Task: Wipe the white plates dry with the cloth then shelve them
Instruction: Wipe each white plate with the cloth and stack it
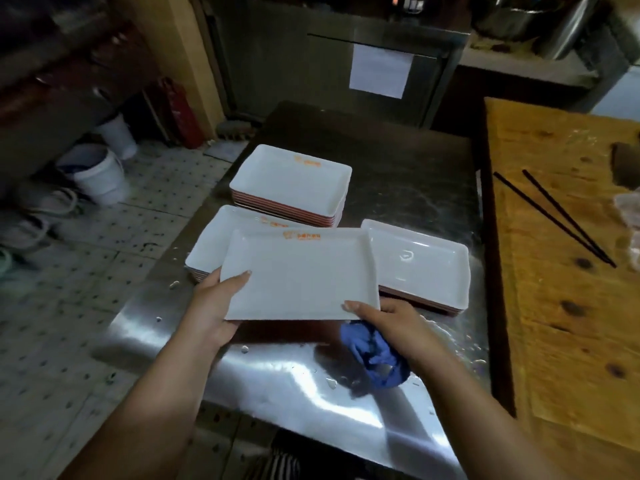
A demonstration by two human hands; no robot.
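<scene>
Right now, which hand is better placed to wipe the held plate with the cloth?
Right. The right hand already holds the blue cloth bunched under its palm at the held plate's near corner. The left hand only grips the plate's left edge, so it probably best steadies it.

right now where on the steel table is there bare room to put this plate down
Bare steel table along the near edge, left of the blue cloth, though wet. More behind the right stack, beside the far stack. The middle is crowded by three plate stacks.
</scene>
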